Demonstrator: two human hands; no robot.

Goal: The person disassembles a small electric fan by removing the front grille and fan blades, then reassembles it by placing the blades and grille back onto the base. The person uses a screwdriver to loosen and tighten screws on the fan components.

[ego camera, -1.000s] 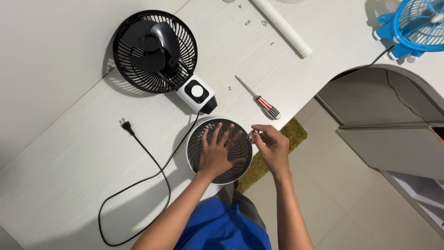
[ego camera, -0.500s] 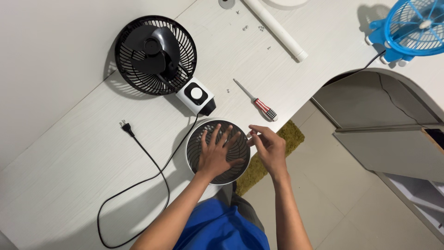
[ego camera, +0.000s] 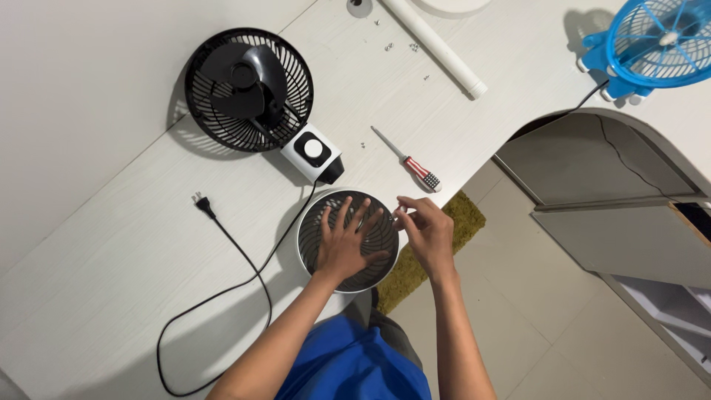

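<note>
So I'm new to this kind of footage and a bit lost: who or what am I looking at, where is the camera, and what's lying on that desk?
There is no machine here. A person wears a camera on the head, so the view looks straight down at their own two bare hands.

The left hand lies flat, fingers spread, on a round fan grille with a white rim, at the edge of a white desk. The right hand pinches at the grille's rim; whether it grips something small is too fine to tell.

Farther up the desk lies a black fan with a white control box, its power cord unplugged. Nearby are a screwdriver with a red handle, a few loose screws, a white tube and a blue fan.
</note>
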